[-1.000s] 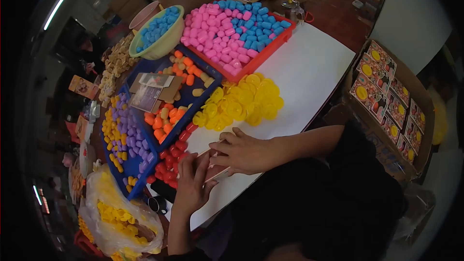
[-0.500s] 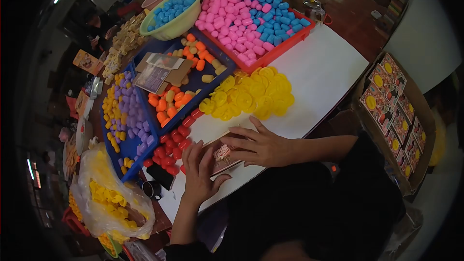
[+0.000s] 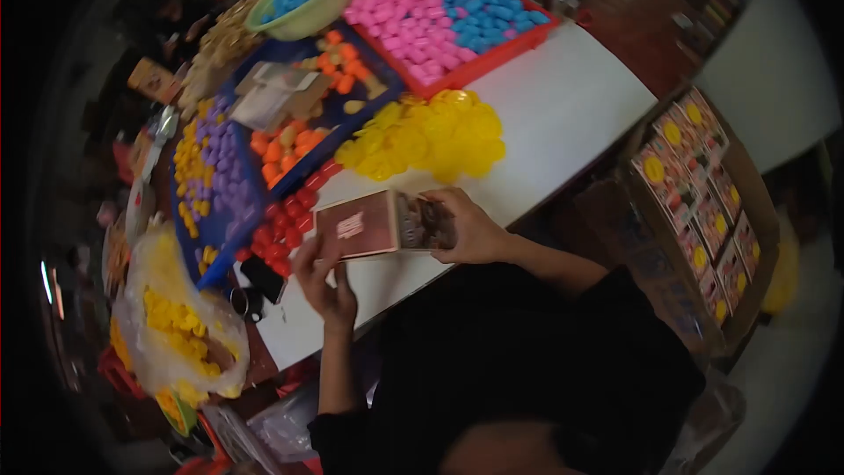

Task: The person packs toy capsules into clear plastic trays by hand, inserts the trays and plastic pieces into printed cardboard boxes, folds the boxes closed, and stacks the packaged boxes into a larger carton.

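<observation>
A small printed cardboard box (image 3: 356,225), dark reddish-brown with a pale design on its face, is tilted up above the white tabletop. My right hand (image 3: 475,227) grips its right end, thumb below and fingers along the top edge. At the lower left corner of the box is my left hand (image 3: 323,280). Its fingers are apart, and the fingertips meet or overlap the box's edge. Just left of the box lie glossy red capsule-shaped pieces (image 3: 283,224). Behind it is a heap of yellow plastic discs (image 3: 431,136).
A red tray (image 3: 492,68) holds pink and blue capsules; a blue tray (image 3: 303,167) has orange, tan, purple and yellow ones. A pale green bowl (image 3: 303,26) contains blue pieces. A plastic bag (image 3: 224,347) stands left. Finished-looking printed boxes fill a carton (image 3: 752,211) at right.
The box has been lifted off the table and turned up, now in my right hand's grip. My left hand has shifted left and slightly up. The whole view has moved a little.
</observation>
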Motion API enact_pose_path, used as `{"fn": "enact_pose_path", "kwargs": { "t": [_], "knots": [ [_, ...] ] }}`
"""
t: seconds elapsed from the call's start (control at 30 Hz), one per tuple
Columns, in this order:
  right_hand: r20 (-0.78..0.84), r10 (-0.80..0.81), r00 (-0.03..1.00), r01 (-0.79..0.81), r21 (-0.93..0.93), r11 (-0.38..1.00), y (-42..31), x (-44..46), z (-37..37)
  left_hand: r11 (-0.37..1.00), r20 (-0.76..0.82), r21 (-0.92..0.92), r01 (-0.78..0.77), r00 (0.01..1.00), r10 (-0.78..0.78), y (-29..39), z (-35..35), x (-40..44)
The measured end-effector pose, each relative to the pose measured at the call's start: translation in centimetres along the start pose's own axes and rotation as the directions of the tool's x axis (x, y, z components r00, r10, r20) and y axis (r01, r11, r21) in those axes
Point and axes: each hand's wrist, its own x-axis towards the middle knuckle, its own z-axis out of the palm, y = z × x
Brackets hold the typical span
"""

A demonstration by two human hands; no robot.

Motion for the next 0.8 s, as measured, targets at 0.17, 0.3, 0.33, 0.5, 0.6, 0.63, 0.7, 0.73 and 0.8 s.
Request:
{"fn": "enact_pose_path", "kwargs": {
  "t": [0.17,0.3,0.33,0.5,0.6,0.63,0.7,0.73,0.8],
  "knots": [
    [-0.617,-0.255,0.745,-0.313,-0.659,0.684,-7.4,-9.3,-17.6,0.962,-0.162,0.201,-0.188,0.962,0.221,-1.9,-4.2,1.4],
    [-0.601,-0.451,0.66,-0.715,-0.686,-0.132,-7.4,-23.7,-31.4,0.961,-0.236,0.229,0.155,0.967,-0.099,-4.1,-8.7,-1.5],
    [-0.646,-0.392,0.654,-0.753,-0.602,-0.265,-5.8,-28.7,-34.1,0.909,-0.269,0.33,0.254,0.949,-0.167,-4.9,-10.3,-2.6],
    [-0.757,-0.261,0.599,-0.767,-0.448,-0.459,1.7,-38.1,-40.3,0.846,-0.116,0.521,0.112,0.991,-0.059,3.4,-11.2,-5.1],
    [-0.753,-0.183,0.632,-0.713,-0.474,-0.516,7.0,-38.2,-43.2,0.85,-0.054,0.478,0.222,0.973,-0.224,3.0,-14.0,-8.7],
    [-0.813,-0.199,0.547,-0.77,-0.396,-0.5,10.0,-38.1,-44.6,0.85,-0.03,0.461,0.256,0.962,-0.273,2.1,-15.2,-10.0],
    [-0.957,-0.068,0.282,-0.883,-0.23,-0.41,13.0,-37.0,-44.5,0.838,0.014,0.438,0.326,0.929,-0.37,-0.2,-18.5,-12.5],
    [-0.956,-0.062,0.288,-0.886,-0.241,-0.397,13.8,-36.5,-44.4,0.828,0.03,0.427,0.364,0.909,-0.415,-1.0,-20.6,-13.9],
    [-0.96,0.099,0.262,-0.882,-0.28,-0.38,13.5,-35.4,-44.0,0.811,0.068,0.392,0.434,0.866,-0.496,-4.8,-24.1,-16.5]
  ]
}}
